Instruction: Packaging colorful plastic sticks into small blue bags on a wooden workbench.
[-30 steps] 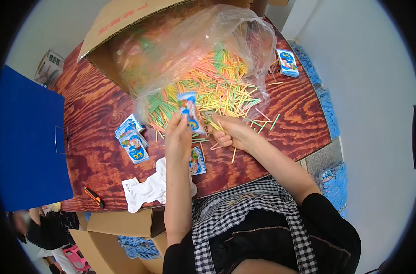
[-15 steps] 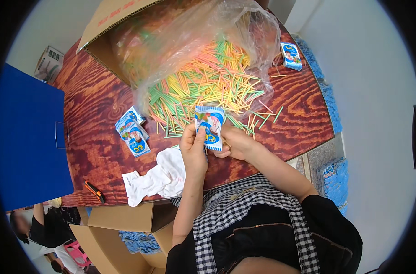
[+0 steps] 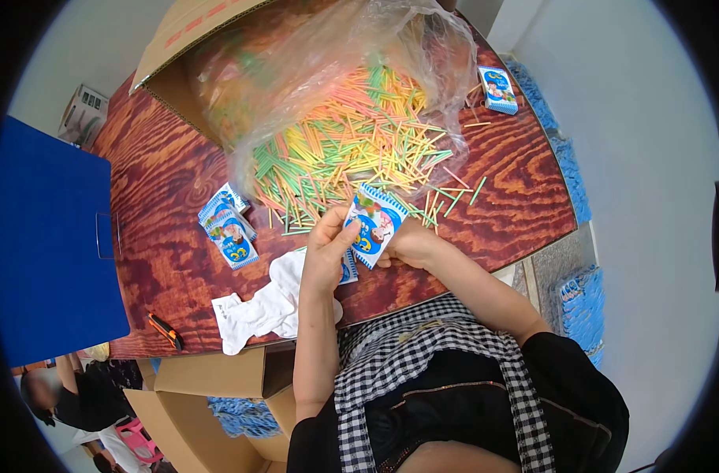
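A small blue-and-white printed packet (image 3: 375, 226) is tilted in front of me, gripped by my left hand (image 3: 328, 248) with the thumb on its face. Beneath that hand, part of another blue-and-white packet (image 3: 349, 268) shows. Close against the held packet's right side is my right hand (image 3: 413, 243), its fingers curled and partly covered by the packet. What they pinch is hidden. Just beyond both hands spreads a heap of thin pink, yellow and green sticks (image 3: 344, 150), spilling from a clear plastic bag (image 3: 446, 47).
A cardboard box (image 3: 170, 67) lies behind the sticks. Several packets (image 3: 232, 236) are stacked at left, others (image 3: 498, 91) at far right. White gloves (image 3: 257, 315) and an orange-black utility knife (image 3: 165, 331) lie near the front edge. An open carton (image 3: 194, 422) stands below; another person (image 3: 87, 398) is beyond.
The held packet has tilted clockwise and shifted slightly right. My left hand has turned with it, uncovering more of the packet beneath. The right hand stays close by, its fingers more hidden.
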A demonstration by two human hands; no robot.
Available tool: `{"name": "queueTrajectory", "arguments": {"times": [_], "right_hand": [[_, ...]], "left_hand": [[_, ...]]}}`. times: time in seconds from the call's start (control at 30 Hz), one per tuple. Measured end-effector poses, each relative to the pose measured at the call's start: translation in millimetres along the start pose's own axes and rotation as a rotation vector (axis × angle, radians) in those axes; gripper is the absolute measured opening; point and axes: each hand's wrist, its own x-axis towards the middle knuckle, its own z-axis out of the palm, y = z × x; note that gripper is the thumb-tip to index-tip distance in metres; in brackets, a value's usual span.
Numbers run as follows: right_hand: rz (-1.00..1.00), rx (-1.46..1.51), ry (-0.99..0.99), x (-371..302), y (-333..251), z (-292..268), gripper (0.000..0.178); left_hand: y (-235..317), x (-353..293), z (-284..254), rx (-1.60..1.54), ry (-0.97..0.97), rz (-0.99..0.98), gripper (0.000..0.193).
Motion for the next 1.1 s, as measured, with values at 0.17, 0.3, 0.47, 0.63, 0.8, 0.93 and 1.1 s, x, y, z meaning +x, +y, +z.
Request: {"name": "queueTrajectory", "arguments": {"times": [0.17, 0.3, 0.47, 0.63, 0.8, 0.93, 1.1], "right_hand": [[-0.065, -0.216, 0.04, -0.9, -2.4, -5.2, 0.011], [-0.216, -0.056, 0.26, -0.2, 10.9, 6.5, 0.013], [-0.107, -0.176, 0.166, 9.8, 30.4, -18.5, 0.003], [0.001, 0.061, 0.05, 4.1, 9.0, -6.1, 0.011], [-0.631, -0.215, 0.107, 11.0, -7.9, 5.3, 0.018], [-0.742, -0.527, 0.247, 2.9, -9.1, 14.7, 0.019], [-0.902, -0.974, 0.344, -4.2, -7.6, 12.4, 0.018]], "left_hand": [[11.0, -2.0, 6.6, 0.218, -0.054, 0.088, 0.011], [12.9, -4.6, 18.7, 0.531, -0.106, 0.048, 0.013], [5.1, -1.9, 15.9, 0.389, -0.031, -0.17, 0.018], [5.4, -9.3, 6.6, -0.27, 0.067, -0.028, 0.022], [-3.6, -26.8, 18.9, -0.784, 0.069, -0.173, 0.038], [-9.5, -33.7, 34.2, -0.895, 0.001, -0.221, 0.035], [-0.8, -35.5, 35.3, -0.928, 0.053, -0.194, 0.035]]}}
